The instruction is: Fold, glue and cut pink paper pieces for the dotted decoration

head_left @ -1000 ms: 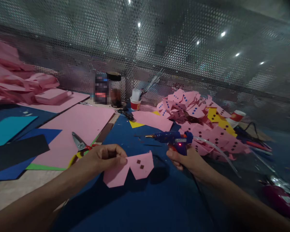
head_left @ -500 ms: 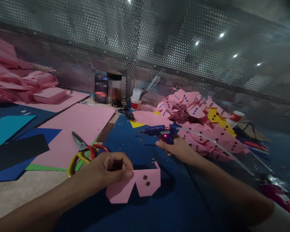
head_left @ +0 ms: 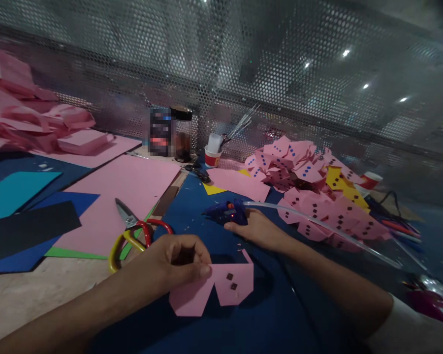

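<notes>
Firstly, a perforated metal screen [head_left: 140, 59] closes the back, and before it spreads the blue work surface [head_left: 251, 327]. A big heap of pink paper [head_left: 18, 108] lies at the left; at the right is a smaller pile of marked pieces [head_left: 339, 216], with small squares on them, which I judge to be finished or nearly so. The pink cutout [head_left: 237, 295] is above the near part of the blue surface, its upper edge pinched between thumb and fingers of the left hand [head_left: 186, 258]. Its cutting seems done: two flaps with a notch between. The scissors [head_left: 131, 223] lie open just beyond that hand. The right hand [head_left: 258, 228] is closed around the handle of the glue gun [head_left: 227, 213], whose nozzle is well apart from the cutout. Two dark squares [head_left: 234, 286] sit on one flap; the visible part of the other is plain. Whether gluing remains, I cannot tell.
</notes>
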A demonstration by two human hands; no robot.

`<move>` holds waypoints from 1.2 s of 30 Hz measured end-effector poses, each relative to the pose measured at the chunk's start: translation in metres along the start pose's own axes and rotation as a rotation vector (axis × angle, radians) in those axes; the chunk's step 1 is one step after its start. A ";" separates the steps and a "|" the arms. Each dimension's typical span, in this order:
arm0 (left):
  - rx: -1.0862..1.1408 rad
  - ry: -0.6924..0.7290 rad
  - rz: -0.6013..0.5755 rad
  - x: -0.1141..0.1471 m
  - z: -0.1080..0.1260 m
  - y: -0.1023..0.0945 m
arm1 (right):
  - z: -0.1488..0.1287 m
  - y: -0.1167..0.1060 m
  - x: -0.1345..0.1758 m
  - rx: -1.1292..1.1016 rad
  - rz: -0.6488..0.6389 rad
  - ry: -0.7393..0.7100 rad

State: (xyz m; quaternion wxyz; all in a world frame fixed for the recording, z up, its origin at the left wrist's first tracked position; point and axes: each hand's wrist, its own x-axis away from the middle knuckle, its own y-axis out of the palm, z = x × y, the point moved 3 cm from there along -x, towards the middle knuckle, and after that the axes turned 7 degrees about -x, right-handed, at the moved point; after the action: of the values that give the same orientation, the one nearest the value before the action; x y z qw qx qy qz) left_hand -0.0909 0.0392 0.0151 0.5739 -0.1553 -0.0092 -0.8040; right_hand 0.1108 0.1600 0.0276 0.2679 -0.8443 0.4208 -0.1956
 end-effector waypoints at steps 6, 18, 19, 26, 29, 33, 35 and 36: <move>0.002 0.001 -0.002 -0.002 -0.001 0.000 | 0.002 0.002 0.000 0.031 0.003 0.020; -0.030 -0.003 0.006 0.000 0.000 0.000 | 0.000 0.005 -0.002 0.051 0.005 0.028; -0.033 -0.005 0.007 -0.001 0.000 0.000 | 0.000 0.005 -0.002 0.045 0.007 0.014; -0.039 -0.013 0.007 -0.001 0.003 0.000 | 0.000 0.007 -0.001 0.028 0.015 -0.015; -0.037 -0.003 0.004 -0.001 0.004 0.000 | -0.001 0.006 -0.001 0.009 0.022 -0.017; -0.016 -0.002 0.007 -0.001 0.003 -0.001 | 0.004 0.003 0.000 -0.003 0.008 0.078; -0.001 0.007 0.013 -0.003 0.003 -0.002 | 0.004 0.001 0.001 -0.020 0.016 0.078; 0.008 0.013 0.014 -0.003 0.003 -0.002 | 0.002 -0.001 0.002 -0.036 0.024 0.051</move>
State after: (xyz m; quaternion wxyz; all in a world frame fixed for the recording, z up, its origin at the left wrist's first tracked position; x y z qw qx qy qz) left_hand -0.0915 0.0435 0.0171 0.5802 -0.1478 -0.0076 -0.8009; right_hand 0.1137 0.1598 0.0265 0.2442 -0.8387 0.4409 -0.2064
